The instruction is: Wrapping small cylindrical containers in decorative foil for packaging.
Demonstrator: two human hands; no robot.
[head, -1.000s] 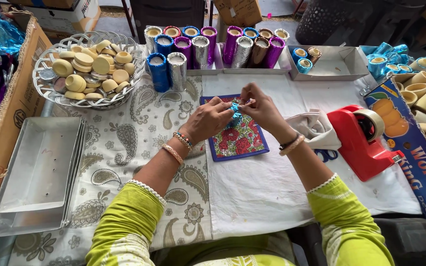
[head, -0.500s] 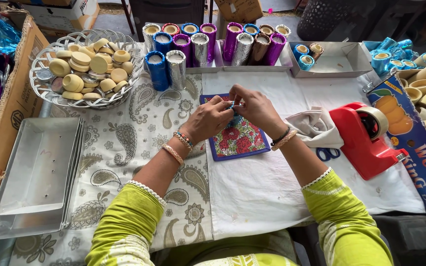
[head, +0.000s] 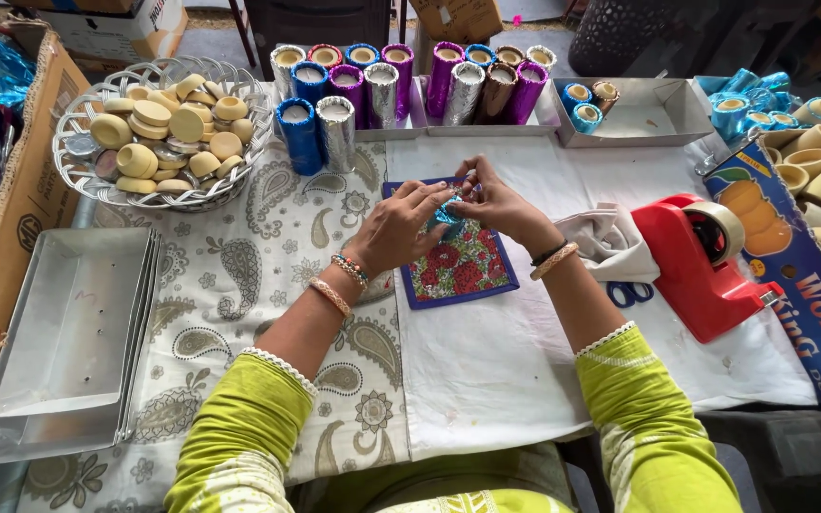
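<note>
My left hand (head: 397, 226) and my right hand (head: 492, 202) meet over a small floral mat (head: 463, 268) with a blue border. Both grip one small object wrapped in shiny blue foil (head: 448, 215), held between the fingertips just above the mat. My right thumb and forefinger pinch its top; the left fingers cup its side. Most of the object is hidden by my fingers. Bangles sit on both wrists, and I wear yellow-green sleeves.
A white basket (head: 76, 177) of tan discs stands far left. Foil-wrapped cylinders (head: 401, 84) line the back. A red tape dispenser (head: 697, 266) and a grey cloth (head: 610, 243) lie right. Stacked metal trays (head: 68, 342) sit near left; blue scissors (head: 631, 293) peek out.
Both hands stay together over the mat, with the fingers shifting slightly around the blue foil object. Nothing else on the table has moved.
</note>
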